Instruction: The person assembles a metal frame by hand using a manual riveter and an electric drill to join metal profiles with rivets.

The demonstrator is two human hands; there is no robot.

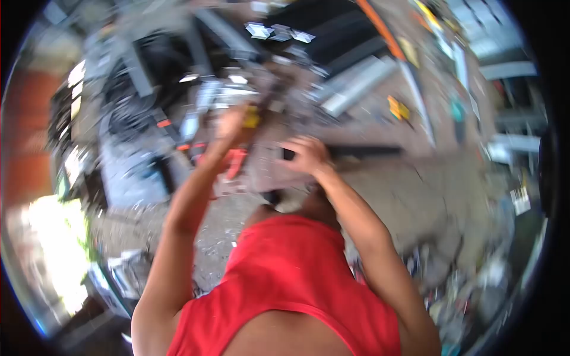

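Note:
My right hand (307, 155) is closed around one end of a long dark bar (368, 151), which lies crosswise and runs off to the right. The bar's dark end shows between my thumb and fingers. My left hand (233, 121) reaches further forward and is smeared by motion. Right beside its fingers is a small yellow object (251, 117), too blurred to name; whether the hand holds it does not show. A red tool-like object (236, 162) lies close to my left forearm.
Silver metal profiles (359, 86) lie ahead to the right, near a long orange-and-grey strip (386, 32). A yellow-and-black object (398, 108) sits on the brownish work surface (371, 127). Black coiled material (127, 113) is at the left. Mixed litter (457, 296) covers the floor at right.

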